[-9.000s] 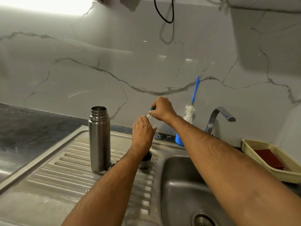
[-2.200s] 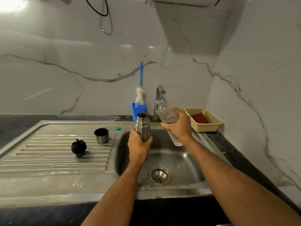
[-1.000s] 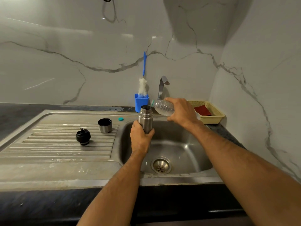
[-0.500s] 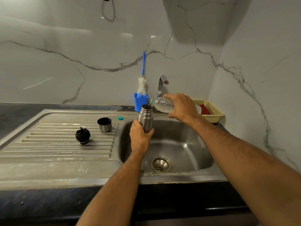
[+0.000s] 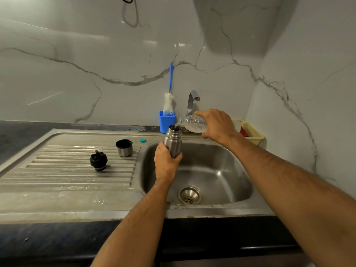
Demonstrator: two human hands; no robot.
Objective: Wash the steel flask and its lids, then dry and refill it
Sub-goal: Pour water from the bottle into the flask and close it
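Note:
My left hand point(image 5: 166, 164) grips the lower body of the open steel flask point(image 5: 173, 139), holding it upright over the sink basin point(image 5: 217, 170). My right hand point(image 5: 216, 125) holds a clear plastic water bottle point(image 5: 194, 123) tipped on its side, its mouth at the flask's rim, water running in. On the ribbed drainboard point(image 5: 67, 170) to the left stand the steel cup lid point(image 5: 124, 147), open side up, and the black stopper lid point(image 5: 98, 160). A small teal bottle cap point(image 5: 142, 140) lies near the sink's back edge.
A blue holder point(image 5: 167, 121) with a blue-handled bottle brush point(image 5: 169, 97) stands behind the flask, next to the tap point(image 5: 191, 102). A yellow basket point(image 5: 250, 132) with something red in it sits at the back right. A dark counter edge runs along the front.
The bottle has tipped from upright to nearly horizontal, its mouth brought to the flask's rim, and water now pours in. My left hand keeps the flask over the basin.

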